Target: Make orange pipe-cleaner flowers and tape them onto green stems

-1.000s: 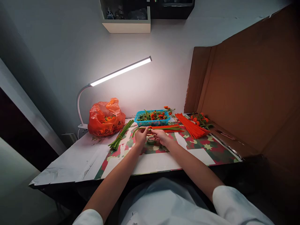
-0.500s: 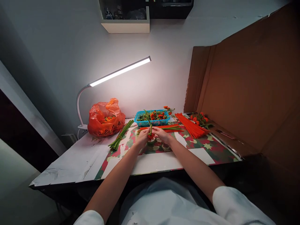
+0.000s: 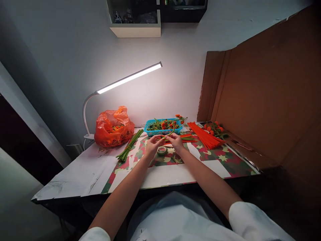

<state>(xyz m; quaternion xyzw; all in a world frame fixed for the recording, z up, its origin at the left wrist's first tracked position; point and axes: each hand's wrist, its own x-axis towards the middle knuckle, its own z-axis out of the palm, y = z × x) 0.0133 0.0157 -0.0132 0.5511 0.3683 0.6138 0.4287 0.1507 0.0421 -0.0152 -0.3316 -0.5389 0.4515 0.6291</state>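
Note:
Between my two hands is a small artificial flower with a green stem (image 3: pixel 173 130), its curved end rising above my right fingers. My left hand (image 3: pixel 153 146) is closed in a pinch at the flower's other end, where a bit of red shows. My right hand (image 3: pixel 176 142) pinches the stem close by, fingertips almost meeting those of the left. Fingers hide most of the flower head. Just below the hands a roll of green tape (image 3: pixel 162 151) lies on the table. Red and green pipe cleaners (image 3: pixel 187 138) lie behind my right hand.
A blue basket (image 3: pixel 147 131) of orange-red flowers stands behind the hands. To the left are a tied green stem bundle (image 3: pixel 129 146) and an orange plastic bag (image 3: pixel 114 129) under a lit lamp (image 3: pixel 130 77). Red pipe cleaners (image 3: pixel 205 135), more flowers (image 3: pixel 213 129) and cardboard (image 3: pixel 263 93) are at right.
The flower has turned from upright, red head low, to lying more sideways between my fingers, its stem leaning right. The tape roll beneath shows more fully.

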